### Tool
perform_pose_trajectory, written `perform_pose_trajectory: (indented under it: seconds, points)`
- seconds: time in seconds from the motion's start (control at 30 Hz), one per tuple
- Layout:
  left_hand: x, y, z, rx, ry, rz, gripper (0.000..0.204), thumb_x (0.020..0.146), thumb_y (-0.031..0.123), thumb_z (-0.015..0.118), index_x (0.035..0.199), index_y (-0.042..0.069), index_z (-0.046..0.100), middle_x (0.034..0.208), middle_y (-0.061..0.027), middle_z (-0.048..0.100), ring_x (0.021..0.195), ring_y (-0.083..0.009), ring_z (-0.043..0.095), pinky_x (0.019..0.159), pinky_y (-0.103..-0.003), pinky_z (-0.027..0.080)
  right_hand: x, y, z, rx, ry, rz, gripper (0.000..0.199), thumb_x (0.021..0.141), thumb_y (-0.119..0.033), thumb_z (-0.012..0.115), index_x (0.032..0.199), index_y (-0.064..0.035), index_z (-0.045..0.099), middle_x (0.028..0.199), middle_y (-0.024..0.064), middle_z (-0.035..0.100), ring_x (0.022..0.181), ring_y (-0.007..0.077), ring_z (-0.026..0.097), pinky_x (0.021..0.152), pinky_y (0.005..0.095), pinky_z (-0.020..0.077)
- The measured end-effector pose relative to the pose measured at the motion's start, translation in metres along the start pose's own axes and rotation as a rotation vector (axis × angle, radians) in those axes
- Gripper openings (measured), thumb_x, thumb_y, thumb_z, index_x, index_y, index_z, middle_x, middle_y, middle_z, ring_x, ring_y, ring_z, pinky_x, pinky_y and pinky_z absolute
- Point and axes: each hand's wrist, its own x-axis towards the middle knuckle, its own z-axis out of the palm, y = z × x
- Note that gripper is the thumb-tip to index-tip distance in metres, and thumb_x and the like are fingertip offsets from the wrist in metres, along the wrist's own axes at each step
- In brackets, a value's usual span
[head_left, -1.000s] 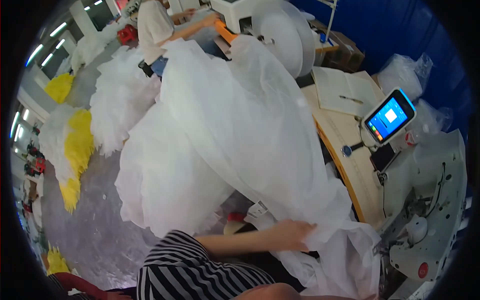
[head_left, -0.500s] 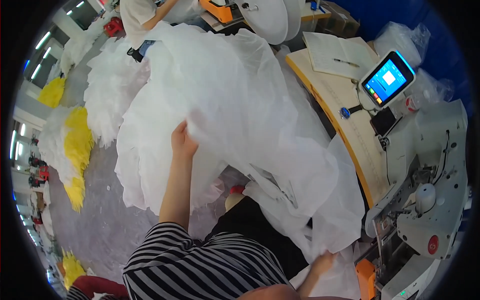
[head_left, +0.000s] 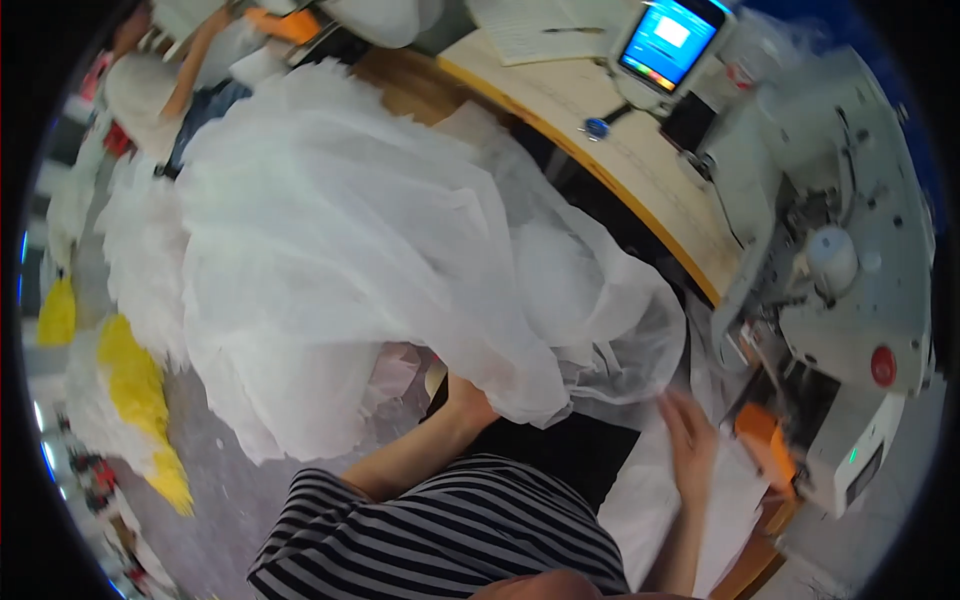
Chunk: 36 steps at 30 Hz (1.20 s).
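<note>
A large heap of sheer white fabric (head_left: 340, 230) spreads in front of me and across my lap. My left hand (head_left: 472, 402) reaches in at the fabric's lower edge; folds cover its fingers, so their grip is hidden. To the right, my right hand (head_left: 688, 435) is raised beside a loop of the fabric, its fingers somewhat blurred but apart, with the tips close to the cloth edge. Pale white cloth (head_left: 640, 510) also lies below that hand.
A pale worktable (head_left: 610, 160) with a yellow edge carries an open notebook (head_left: 520, 25), a watch (head_left: 597, 127) and a lit screen (head_left: 672, 45). A grey machine (head_left: 830, 270) with an orange part (head_left: 765, 440) stands at right. Yellow-and-white bundles (head_left: 140, 390) sit left; another person (head_left: 150, 100) works behind.
My left hand has come down and right to the lower edge of the fabric. My right hand has risen, its fingers now apart. The view has shifted, bringing the machine nearer.
</note>
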Motion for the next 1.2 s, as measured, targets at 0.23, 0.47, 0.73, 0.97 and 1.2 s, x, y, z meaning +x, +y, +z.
perform_pose_trajectory:
  seconds: [0.23, 0.47, 0.73, 0.97, 1.2]
  points:
    - [-0.038, 0.025, -0.020, 1.691, -0.026, -0.052, 0.038, 0.089, 0.033, 0.054, 0.115, 0.005, 0.055, 0.105, -0.0163, 0.060, 0.097, -0.0263, 0.059, 0.085, -0.035, 0.048, 0.106, -0.038, 0.139, 0.362, -0.669, -0.239, 0.030, 0.079, -0.017, 0.070, 0.103, -0.0011, 0.060, 0.081, 0.0064, 0.061, 0.074, 0.0165, 0.058, 0.070, 0.0254, 0.0458]
    - [-0.024, 0.021, 0.190, 2.953, -0.620, 0.891, 0.023, 0.073, 0.023, 0.071, 0.088, 0.008, 0.064, 0.081, -0.0082, 0.064, 0.078, -0.0274, 0.062, 0.069, -0.038, 0.049, 0.063, -0.054, 0.076, -0.408, -0.020, -0.814, 0.009, 0.079, -0.009, 0.063, 0.078, -0.0052, 0.055, 0.075, 0.0098, 0.053, 0.070, 0.0276, 0.054, 0.066, 0.0308, 0.0465]
    - [0.051, -0.040, 0.254, 2.466, -1.140, -0.848, 0.031, 0.067, 0.027, 0.079, 0.081, 0.006, 0.061, 0.064, -0.0074, 0.056, 0.056, -0.0238, 0.051, 0.054, -0.031, 0.041, 0.078, -0.027, 0.009, 0.865, -1.257, -0.147, 0.042, 0.084, -0.039, 0.064, 0.091, 0.0020, 0.058, 0.113, 0.0146, 0.056, 0.091, 0.0146, 0.053, 0.080, 0.0259, 0.0420]
    - [0.070, -0.077, 0.237, 2.447, -0.664, -0.766, 0.030, 0.070, 0.020, 0.080, 0.070, 0.004, 0.055, 0.051, -0.0003, 0.037, 0.046, -0.0088, 0.034, 0.045, -0.026, 0.026, 0.050, 0.029, 0.007, 1.560, -0.650, -0.593, 0.046, 0.077, -0.035, 0.068, 0.102, 0.0020, 0.059, 0.098, 0.0112, 0.057, 0.090, 0.0226, 0.054, 0.081, 0.0322, 0.0420]
    - [0.056, -0.120, 0.202, 2.449, -0.958, 0.205, 0.019, 0.071, 0.004, 0.072, 0.070, 0.006, 0.052, 0.058, -0.0035, 0.047, 0.044, -0.0155, 0.043, 0.043, -0.027, 0.034, 0.057, 0.035, -0.047, -0.206, 0.762, -0.204, 0.023, 0.079, -0.011, 0.058, 0.099, -0.0009, 0.052, 0.099, 0.0074, 0.056, 0.088, 0.0211, 0.055, 0.075, 0.0385, 0.0427]
